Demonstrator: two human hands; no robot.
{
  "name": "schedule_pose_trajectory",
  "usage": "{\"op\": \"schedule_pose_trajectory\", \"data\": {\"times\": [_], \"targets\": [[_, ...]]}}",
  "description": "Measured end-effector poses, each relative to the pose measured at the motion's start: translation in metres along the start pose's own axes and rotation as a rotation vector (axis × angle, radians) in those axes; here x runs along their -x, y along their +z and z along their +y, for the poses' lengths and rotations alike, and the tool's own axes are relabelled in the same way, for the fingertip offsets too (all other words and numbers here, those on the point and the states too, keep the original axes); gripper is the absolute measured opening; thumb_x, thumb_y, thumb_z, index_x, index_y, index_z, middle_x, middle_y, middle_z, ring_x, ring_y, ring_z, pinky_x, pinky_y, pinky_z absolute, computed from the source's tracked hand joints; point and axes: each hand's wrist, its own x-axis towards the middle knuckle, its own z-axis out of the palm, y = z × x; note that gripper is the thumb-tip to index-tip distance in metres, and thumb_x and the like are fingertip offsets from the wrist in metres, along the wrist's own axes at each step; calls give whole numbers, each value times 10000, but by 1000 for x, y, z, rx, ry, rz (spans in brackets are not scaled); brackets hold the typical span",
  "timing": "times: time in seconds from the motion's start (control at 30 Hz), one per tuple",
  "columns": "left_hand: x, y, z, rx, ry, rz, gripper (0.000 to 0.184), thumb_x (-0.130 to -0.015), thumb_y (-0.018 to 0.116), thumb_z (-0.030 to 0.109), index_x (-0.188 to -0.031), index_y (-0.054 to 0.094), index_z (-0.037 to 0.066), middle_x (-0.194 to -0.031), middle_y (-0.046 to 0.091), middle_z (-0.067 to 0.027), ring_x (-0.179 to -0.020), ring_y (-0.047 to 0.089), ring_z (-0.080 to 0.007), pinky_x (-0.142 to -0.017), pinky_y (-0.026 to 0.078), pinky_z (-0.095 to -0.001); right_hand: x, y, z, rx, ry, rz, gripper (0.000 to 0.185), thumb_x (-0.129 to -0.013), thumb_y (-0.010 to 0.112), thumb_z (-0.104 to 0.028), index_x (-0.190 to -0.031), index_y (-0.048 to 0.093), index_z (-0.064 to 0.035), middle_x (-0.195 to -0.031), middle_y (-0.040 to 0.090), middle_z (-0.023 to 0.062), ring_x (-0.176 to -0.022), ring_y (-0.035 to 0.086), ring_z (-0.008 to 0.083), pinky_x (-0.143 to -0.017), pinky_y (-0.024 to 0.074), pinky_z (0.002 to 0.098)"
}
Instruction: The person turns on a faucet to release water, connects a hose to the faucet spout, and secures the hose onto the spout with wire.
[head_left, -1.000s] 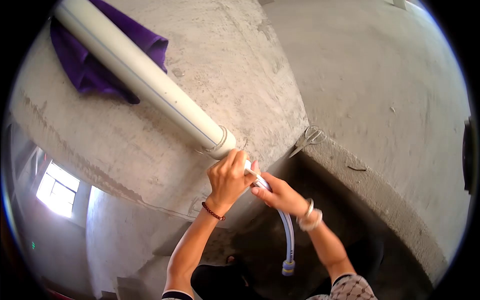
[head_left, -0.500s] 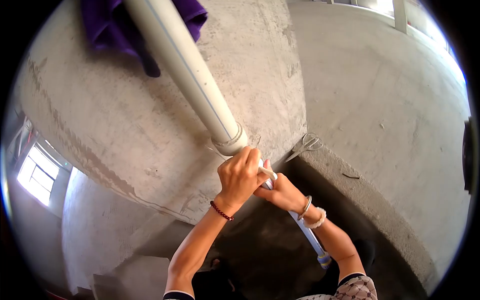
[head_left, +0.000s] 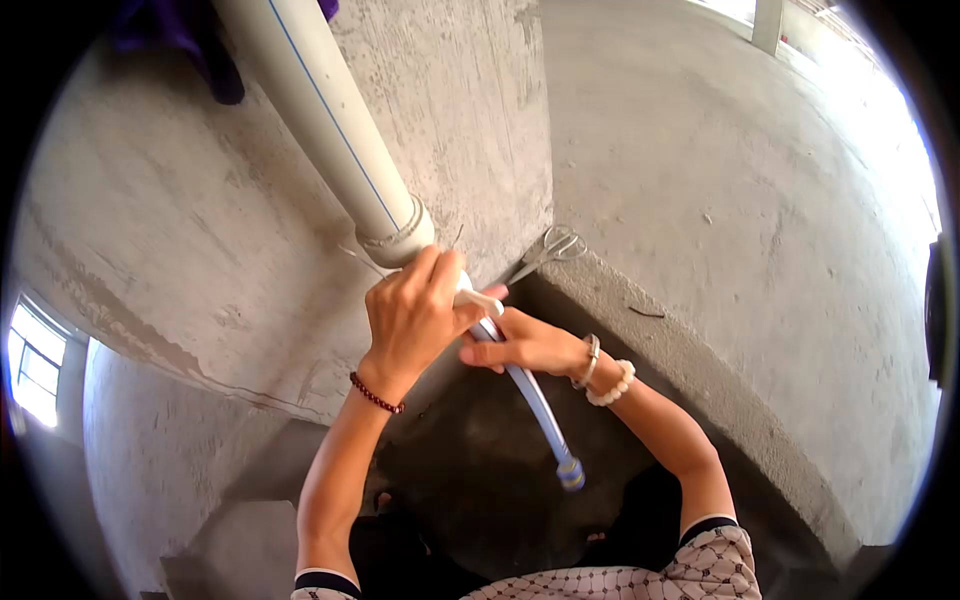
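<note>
A thick cream pipe [head_left: 325, 120] with a blue stripe slants down to a wider collar [head_left: 398, 235]. Just below the collar, my left hand [head_left: 412, 310] is closed round a white tap, whose lever [head_left: 482, 300] sticks out past the fingers. From the tap a pale blue-white hose [head_left: 535, 400] hangs down, ending in a blue and yellowish fitting [head_left: 570, 474]. My right hand [head_left: 530, 342] is closed loosely about the hose's upper part, thumb lying across it. The tap's body and its joint with the pipe are mostly hidden by my left hand.
Metal scissors [head_left: 550, 250] lie on the concrete ledge [head_left: 640, 290] beside the hands. A small dark twig-like piece [head_left: 646, 312] rests further along it. Purple cloth [head_left: 185, 35] hangs behind the pipe against the concrete wall [head_left: 200, 200]. Thin wire [head_left: 362, 258] pokes out near the collar.
The view has shifted, so the pipe, hands and scissors sit further left and higher. My right hand's grip looks looser, and the hose's lower end has swung.
</note>
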Motion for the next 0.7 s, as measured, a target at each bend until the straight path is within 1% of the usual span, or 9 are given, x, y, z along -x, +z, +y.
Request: {"op": "schedule_pose_trajectory", "data": {"times": [0.07,0.17,0.2,0.23,0.3,0.33,0.43,0.57,0.7], "targets": [[4,-8,2,66,-4,-5,414,-784,684,458,-883,611,62,-705,538,-48,-587,590,-219,-488,447,-326,10,-13,1,322,17,-29,439,-846,657,-319,-1118,493,-16,-885,549,61,-804,533,150,-682,438,292],[16,-22,-3,148,-43,204,450,-754,708,460,-958,617,69,-697,533,-25,-548,558,-190,-476,442,-315,33,-21,1,297,-118,134,555,-831,681,-298,-1246,455,-8,-974,573,105,-917,572,198,-814,473,318],[28,-32,-4,203,-191,115,356,-801,699,327,-1029,621,64,-737,558,-38,-567,553,-192,-505,444,-321,37,-21,0,346,-110,182,646,-809,706,-273,-1325,406,-25,-1050,580,137,-999,579,230,-900,463,350],[33,-32,-5,190,-191,116,356,-801,699,327,-1029,621,64,-737,558,-38,-567,553,-192,-505,444,-321,40,-13,3,427,-136,237,610,-804,703,-241,-1299,422,-22,-1078,565,169,-981,585,265,-874,470,355],[46,-25,-11,152,-409,112,239,-833,653,179,-1044,622,70,-764,565,-56,-582,548,-197,-525,439,-317,39,14,4,589,-206,378,574,-807,693,-146,-1279,399,-1,-978,584,117,-919,593,219,-847,465,331],[45,-22,-12,175,-359,139,232,-836,607,85,-1067,617,83,-781,564,-72,-605,549,-204,-539,435,-316,31,26,16,528,-244,469,563,-802,687,-145,-1267,404,0,-964,573,123,-874,588,223,-800,471,329],[36,-24,-8,203,-317,43,271,-835,611,104,-1106,604,94,-802,571,-83,-633,565,-227,-556,450,-323,11,49,15,524,-95,696,511,-825,666,-243,-1191,431,27,-931,585,217,-795,621,338,-653,486,394],[41,-12,-12,192,-206,98,313,-856,591,166,-1168,589,134,-799,586,-74,-634,590,-254,-538,475,-345,-4,54,12,613,-78,798,462,-845,648,-315,-1128,482,9,-752,609,192,-660,624,352,-561,472,400],[31,-4,6,410,-332,107,291,-869,600,213,-1124,600,74,-834,641,-85,-630,601,-216,-562,480,-315,-8,42,15,603,-129,788,424,-879,599,-361,-1119,550,-15,-656,617,182,-622,630,361,-559,479,403]]}}
